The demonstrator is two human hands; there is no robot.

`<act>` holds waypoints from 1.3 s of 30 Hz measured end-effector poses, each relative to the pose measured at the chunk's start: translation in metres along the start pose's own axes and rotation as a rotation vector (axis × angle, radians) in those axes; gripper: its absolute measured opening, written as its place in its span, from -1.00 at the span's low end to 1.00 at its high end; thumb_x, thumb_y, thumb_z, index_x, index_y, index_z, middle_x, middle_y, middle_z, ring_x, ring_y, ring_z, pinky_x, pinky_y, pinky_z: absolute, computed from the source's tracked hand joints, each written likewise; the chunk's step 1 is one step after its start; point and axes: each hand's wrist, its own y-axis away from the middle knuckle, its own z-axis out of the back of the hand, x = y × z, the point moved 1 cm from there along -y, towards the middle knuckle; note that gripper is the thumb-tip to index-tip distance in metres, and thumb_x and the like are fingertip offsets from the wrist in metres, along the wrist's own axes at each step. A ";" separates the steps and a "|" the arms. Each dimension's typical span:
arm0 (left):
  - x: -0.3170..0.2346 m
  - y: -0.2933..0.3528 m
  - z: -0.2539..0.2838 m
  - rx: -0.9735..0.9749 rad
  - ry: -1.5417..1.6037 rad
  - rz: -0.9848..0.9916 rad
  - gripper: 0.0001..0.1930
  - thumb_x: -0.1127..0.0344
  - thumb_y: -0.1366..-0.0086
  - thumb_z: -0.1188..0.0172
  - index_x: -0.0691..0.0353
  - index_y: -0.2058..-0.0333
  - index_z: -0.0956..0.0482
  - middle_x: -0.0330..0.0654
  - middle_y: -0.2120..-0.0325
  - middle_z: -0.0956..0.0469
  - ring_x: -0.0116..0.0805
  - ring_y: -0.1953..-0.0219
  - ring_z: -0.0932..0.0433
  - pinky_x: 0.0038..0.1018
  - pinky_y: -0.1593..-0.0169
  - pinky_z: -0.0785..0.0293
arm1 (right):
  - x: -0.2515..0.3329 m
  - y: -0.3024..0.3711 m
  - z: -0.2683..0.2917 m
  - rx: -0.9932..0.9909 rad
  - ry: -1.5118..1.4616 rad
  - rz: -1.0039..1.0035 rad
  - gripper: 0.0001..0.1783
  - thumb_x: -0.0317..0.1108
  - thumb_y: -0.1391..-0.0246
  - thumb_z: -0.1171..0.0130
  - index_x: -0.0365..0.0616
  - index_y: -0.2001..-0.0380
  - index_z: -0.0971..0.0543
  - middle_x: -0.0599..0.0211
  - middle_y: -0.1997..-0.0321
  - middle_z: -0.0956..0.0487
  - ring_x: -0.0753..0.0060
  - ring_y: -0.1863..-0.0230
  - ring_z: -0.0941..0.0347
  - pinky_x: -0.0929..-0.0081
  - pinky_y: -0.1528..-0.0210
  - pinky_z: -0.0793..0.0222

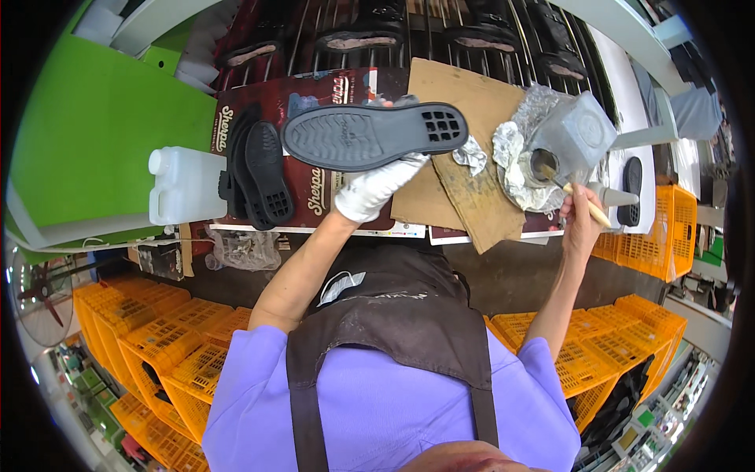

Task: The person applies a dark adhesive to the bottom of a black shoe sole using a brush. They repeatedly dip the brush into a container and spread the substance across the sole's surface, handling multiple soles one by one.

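My left hand (pixel 379 187), in a white glove, supports a black shoe sole (pixel 362 140) from below, with fingertips showing at its far edge. The sole lies level, its patterned inner side and gridded heel facing up. My right hand (pixel 580 222) is bare and closed around the pale wooden handle of a brush (pixel 590 209). The brush's head reaches into a small round pot (pixel 544 164) ringed by crumpled foil (pixel 513 169). Left of the held sole, more black soles (pixel 266 175) lean together on dark red printed cardboard (pixel 318 193).
Brown cardboard (pixel 440 86) lies under the work. A translucent jug (pixel 586 130) tilts beside the pot, and a white jug (pixel 189 187) stands at left. Black shoes (pixel 362 35) rest on the roller conveyor ahead. Orange crates (pixel 165 338) flank me; another sole (pixel 631 189) lies far right.
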 end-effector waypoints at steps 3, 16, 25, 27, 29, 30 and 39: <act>0.004 -0.004 -0.006 -0.125 0.638 0.151 -0.56 0.26 -0.15 -0.13 0.13 -0.01 -0.30 -0.22 0.07 -0.34 -0.29 -0.07 -0.24 -0.31 -0.18 -0.13 | 0.001 0.014 -0.020 -0.043 -0.175 0.072 -0.80 -0.32 -0.08 -0.12 -0.27 0.36 -0.51 0.35 0.61 -0.48 0.65 0.69 -0.33 0.75 0.66 -0.28; 0.018 0.010 -0.025 0.136 -0.870 -0.204 -0.37 0.19 -0.11 -0.24 0.16 -0.10 -0.16 -0.20 -0.03 -0.29 -0.34 -0.15 -0.18 -0.33 -0.27 0.08 | 0.060 0.092 -0.140 0.336 -0.039 0.596 -0.80 -0.53 0.11 -0.24 -0.41 0.36 -0.56 0.08 0.42 -0.58 0.42 0.56 -0.47 0.61 0.51 -0.36; 0.044 0.035 0.005 0.164 -0.414 0.037 -0.49 0.16 -0.09 -0.28 0.15 0.03 -0.29 -0.22 0.10 -0.37 -0.47 0.03 -0.34 -0.48 -0.03 -0.31 | 0.075 0.113 -0.185 0.569 -0.034 0.670 -0.85 -0.53 0.18 -0.27 -0.34 0.45 -0.58 0.17 0.43 -0.60 0.34 0.50 -0.53 0.55 0.45 -0.43; 0.048 0.040 0.015 0.215 -0.460 0.116 -0.49 0.17 -0.08 -0.29 0.15 0.04 -0.30 -0.23 0.12 -0.38 -0.47 0.04 -0.35 -0.47 -0.03 -0.30 | 0.075 0.113 -0.186 0.604 -0.041 0.592 -0.86 -0.54 0.17 -0.27 -0.34 0.45 -0.58 0.18 0.44 -0.60 0.36 0.51 -0.53 0.55 0.46 -0.42; 0.048 0.042 0.018 0.212 -0.546 0.113 -0.50 0.17 -0.08 -0.29 0.15 0.05 -0.31 -0.24 0.13 -0.39 -0.47 0.05 -0.35 -0.46 -0.04 -0.29 | 0.076 0.107 -0.182 0.606 -0.060 0.471 -0.86 -0.54 0.17 -0.26 -0.34 0.44 -0.58 0.18 0.45 -0.60 0.37 0.52 -0.52 0.56 0.47 -0.42; 0.041 0.042 0.013 0.196 -0.599 0.083 -0.51 0.17 -0.08 -0.29 0.15 0.05 -0.31 -0.25 0.14 -0.40 -0.47 0.05 -0.35 -0.46 -0.04 -0.29 | 0.073 0.103 -0.177 0.582 -0.046 0.354 -0.86 -0.53 0.12 -0.24 -0.34 0.41 -0.59 0.22 0.48 -0.59 0.47 0.54 -0.50 0.62 0.49 -0.41; 0.025 0.035 -0.007 0.101 -1.105 -0.313 -0.48 0.35 -0.11 -0.24 0.22 -0.06 -0.30 -0.19 0.02 -0.41 -0.30 0.00 -0.38 -0.32 -0.13 -0.19 | 0.055 0.070 -0.144 0.298 -0.176 0.262 -0.84 -0.47 -0.05 -0.12 -0.37 0.32 -0.56 0.27 0.56 -0.55 0.65 0.61 -0.43 0.76 0.55 -0.36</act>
